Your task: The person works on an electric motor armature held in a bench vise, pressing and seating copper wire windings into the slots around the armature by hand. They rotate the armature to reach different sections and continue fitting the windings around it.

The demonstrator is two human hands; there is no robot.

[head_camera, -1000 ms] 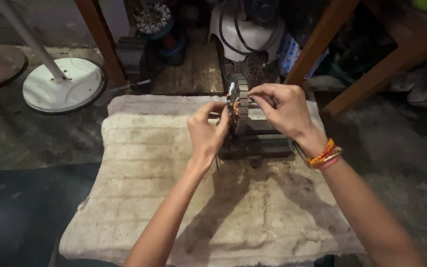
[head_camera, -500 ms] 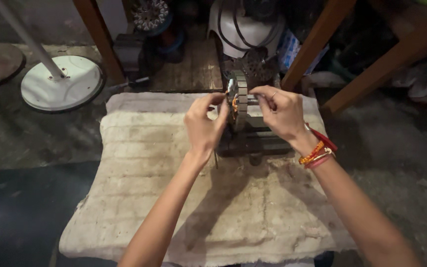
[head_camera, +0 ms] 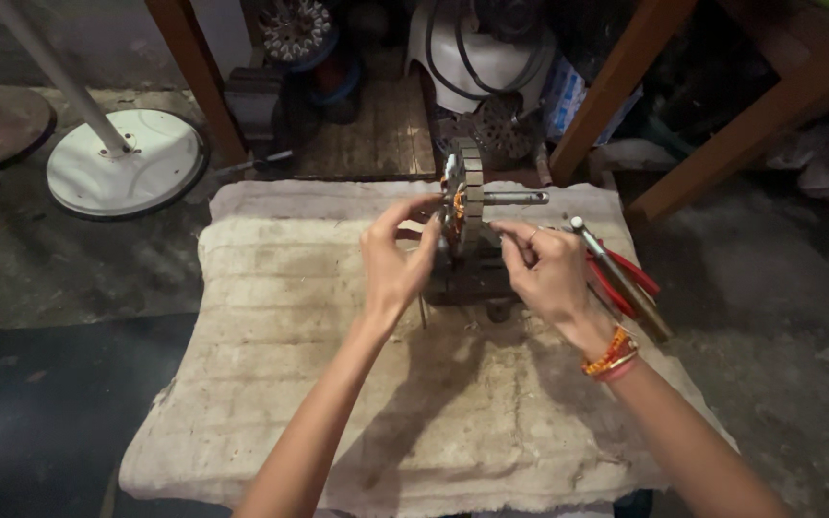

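Left hand and right hand apart, loosely pinching at upright motor stator, shaft pointing right

Head camera looks steeply down, close over the cloth-covered bench.

A dim workshop with a dark, stained concrete floor. A worn beige cloth lies spread over it. At upper left stands a round white fan base with its slanted pole. Reddish-brown wooden legs rise behind, and a wooden plank lies between them amid shadowed clutter
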